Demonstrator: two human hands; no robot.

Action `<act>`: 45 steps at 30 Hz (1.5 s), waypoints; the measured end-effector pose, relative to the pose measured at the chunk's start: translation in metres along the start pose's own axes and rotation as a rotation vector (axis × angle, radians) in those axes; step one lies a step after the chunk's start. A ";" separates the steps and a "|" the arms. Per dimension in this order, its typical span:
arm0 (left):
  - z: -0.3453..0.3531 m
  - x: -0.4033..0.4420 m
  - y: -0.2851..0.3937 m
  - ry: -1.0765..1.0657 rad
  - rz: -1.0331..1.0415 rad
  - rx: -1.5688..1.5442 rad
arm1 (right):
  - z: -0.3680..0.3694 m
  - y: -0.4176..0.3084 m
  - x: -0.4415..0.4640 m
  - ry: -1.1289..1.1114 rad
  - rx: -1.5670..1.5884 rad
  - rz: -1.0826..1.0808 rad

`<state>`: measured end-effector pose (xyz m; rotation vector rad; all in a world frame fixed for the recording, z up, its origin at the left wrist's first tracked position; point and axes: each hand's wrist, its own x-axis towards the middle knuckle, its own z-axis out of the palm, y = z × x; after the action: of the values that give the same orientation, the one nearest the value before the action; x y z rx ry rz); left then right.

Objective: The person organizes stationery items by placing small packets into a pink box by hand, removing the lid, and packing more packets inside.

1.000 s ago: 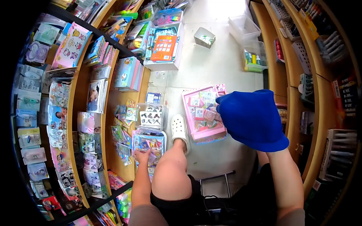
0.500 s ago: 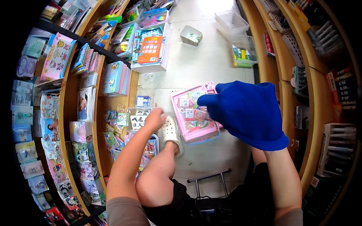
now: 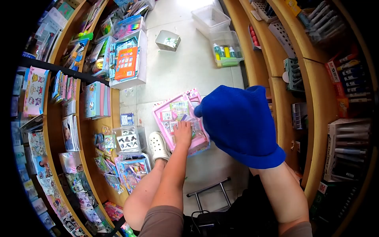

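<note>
Blue cloth [image 3: 239,124] swallowed the right hand whole: how far its fingers were open, or on what, I couldn't tell! It also blotted out part of the right edge of the pink tray [image 3: 199,141]. Packets [image 3: 179,105] lay inside, labels [image 3: 167,115] too small to read. The left hand [image 3: 182,133], arm stretched over the near edge, sat palm down, fingers slightly parted on the packets, grip unclear.

We look down a narrow aisle of pale floor tiles [image 3: 189,67] with thin seams. To our left stand wooden shelves [image 3: 115,98] crossed by a black rail [image 3: 59,68]; to our right runs more wooden shelving [image 3: 314,94]. We see bright light [image 3: 193,3] glaring off the floor at the far end.
</note>
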<state>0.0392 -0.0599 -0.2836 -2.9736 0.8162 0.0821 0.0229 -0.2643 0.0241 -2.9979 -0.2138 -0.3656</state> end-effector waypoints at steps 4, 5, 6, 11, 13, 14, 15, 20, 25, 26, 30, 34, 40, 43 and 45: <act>-0.016 -0.004 -0.012 -0.022 -0.075 -0.163 | 0.011 0.000 0.000 0.110 0.132 -0.044; -0.023 -0.004 -0.017 -0.062 -0.110 -0.211 | 0.012 -0.001 0.000 0.115 0.116 -0.055; -0.030 -0.006 -0.021 -0.105 -0.144 -0.258 | 0.014 -0.001 0.000 0.120 0.099 -0.066; -0.027 -0.023 -0.039 -0.278 -0.239 -0.408 | 0.026 -0.011 -0.002 -0.008 -0.140 -0.060; -0.026 -0.035 -0.039 -0.341 -0.165 -0.368 | 0.023 -0.018 -0.002 -0.041 -0.199 -0.066; -0.017 -0.042 -0.038 -0.329 -0.129 -0.347 | 0.022 -0.020 -0.002 -0.038 -0.208 -0.069; -0.017 -0.043 -0.035 -0.318 -0.093 -0.328 | 0.023 -0.023 -0.002 -0.036 -0.218 -0.072; -0.009 -0.051 -0.030 -0.213 -0.124 -0.379 | 0.041 -0.024 -0.006 0.002 -0.096 -0.073; -0.005 -0.037 -0.022 -0.035 0.113 -0.289 | 0.017 -0.031 0.000 0.040 0.067 -0.090; -0.002 -0.035 -0.020 -0.072 0.099 -0.256 | 0.016 -0.032 0.001 0.035 0.073 -0.091; -0.004 -0.028 -0.011 -0.233 0.024 -0.192 | 0.022 -0.029 0.001 0.047 0.139 -0.103; -0.028 -0.021 -0.015 -0.240 -0.167 -0.423 | 0.024 -0.032 0.000 0.007 -0.135 -0.117; -0.099 0.012 -0.015 -0.283 -0.617 -1.825 | 0.058 -0.031 -0.020 -0.175 -0.358 -0.089; -0.175 0.024 0.017 -0.202 -0.394 -2.254 | 0.106 -0.033 -0.045 -0.090 0.585 0.238; -0.206 0.022 0.056 -0.203 -0.395 -2.381 | 0.115 -0.040 -0.048 0.087 0.849 0.360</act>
<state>0.0372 -0.1329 -0.0822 -3.9905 -0.7984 3.2053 -0.0026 -0.2162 -0.0950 -2.1186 0.1505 -0.2701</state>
